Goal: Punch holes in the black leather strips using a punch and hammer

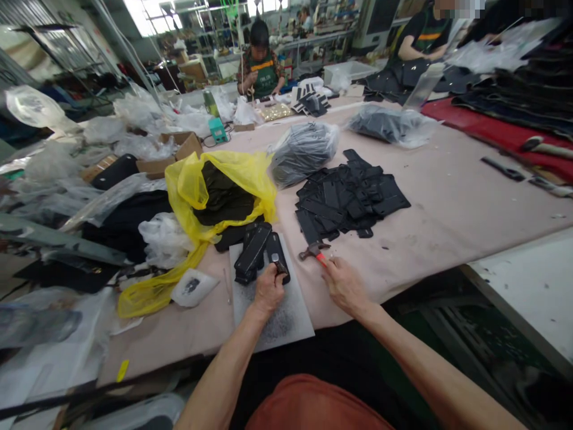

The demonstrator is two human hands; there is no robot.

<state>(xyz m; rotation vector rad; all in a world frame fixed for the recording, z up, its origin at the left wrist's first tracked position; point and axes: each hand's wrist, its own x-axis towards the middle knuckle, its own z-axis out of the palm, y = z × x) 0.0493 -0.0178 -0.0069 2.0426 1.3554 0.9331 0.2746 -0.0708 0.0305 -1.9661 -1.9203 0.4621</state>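
Observation:
My right hand [344, 285] is closed round the red handle of a claw hammer [311, 251], whose metal head points left above the table. My left hand [270, 288] grips a short dark tool with a shiny metal part [276, 260], perhaps a punch, over a black strip [274, 240]. Beside that strip lies a stack of black padded pieces [251, 254]. Both rest on a pale, speckled board [295, 310]. The lower end of the tool is too small to make out.
Beyond the hammer is a heap of black pieces [353, 197]. A yellow plastic bag [181, 185] of dark pieces stands behind the board, with clear bags [308, 149] further back. Another hammer [544, 146] lies far right. A co-worker [262, 68] sits across the table.

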